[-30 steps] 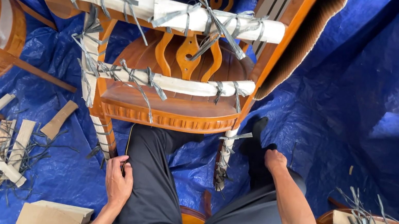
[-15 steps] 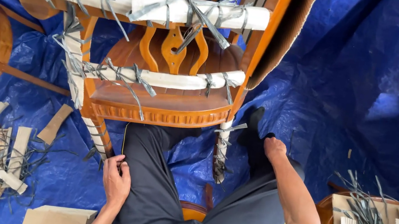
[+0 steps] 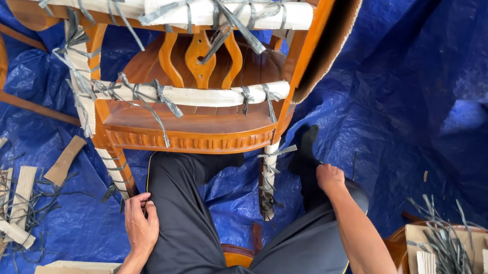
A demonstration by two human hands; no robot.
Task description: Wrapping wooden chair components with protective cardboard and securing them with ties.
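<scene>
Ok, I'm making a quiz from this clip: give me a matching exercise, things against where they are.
1 left hand
2 right hand
3 wooden chair
4 grey strips

a on cardboard pieces, lower right
b on the right knee
c in front of the knees, rails wrapped in white padding
d at the left thigh's trouser seam

Pairs: 1-d, 2-b, 3-c, 4-a

I'm seeing my left hand point(image 3: 140, 225) pinching the black trouser leg point(image 3: 187, 224), my right hand point(image 3: 328, 177) pressing near the knee, and the wrapped wooden chair point(image 3: 188, 129) lying on the blue tarpaulin point(image 3: 426, 105).
</scene>
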